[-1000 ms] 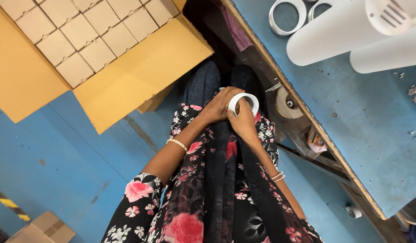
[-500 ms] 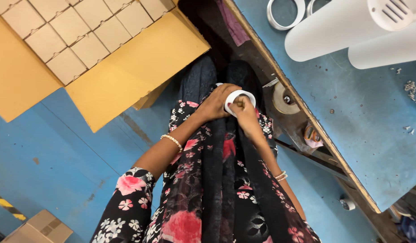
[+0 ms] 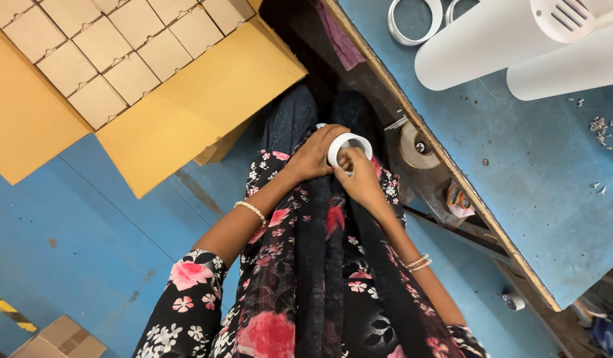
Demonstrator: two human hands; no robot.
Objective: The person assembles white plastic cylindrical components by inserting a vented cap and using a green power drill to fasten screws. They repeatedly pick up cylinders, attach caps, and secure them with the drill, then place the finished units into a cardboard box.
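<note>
White plastic, a short ring-shaped collar (image 3: pixel 349 149), sits over the lap between both hands, below the edge of the blue workbench (image 3: pixel 518 199). The left hand (image 3: pixel 313 156) is curled around its outer wall while the right hand (image 3: pixel 359 182) pinches its near rim, fingertips working at the inner edge, so the step in hand looks like fitting or cleaning the ring's lip. Any next move would call for a steady left grip and small, careful turns of the ring, since the white tubes (image 3: pixel 492 46) and carton of boxes (image 3: pixel 114 59) lie well apart.
</note>
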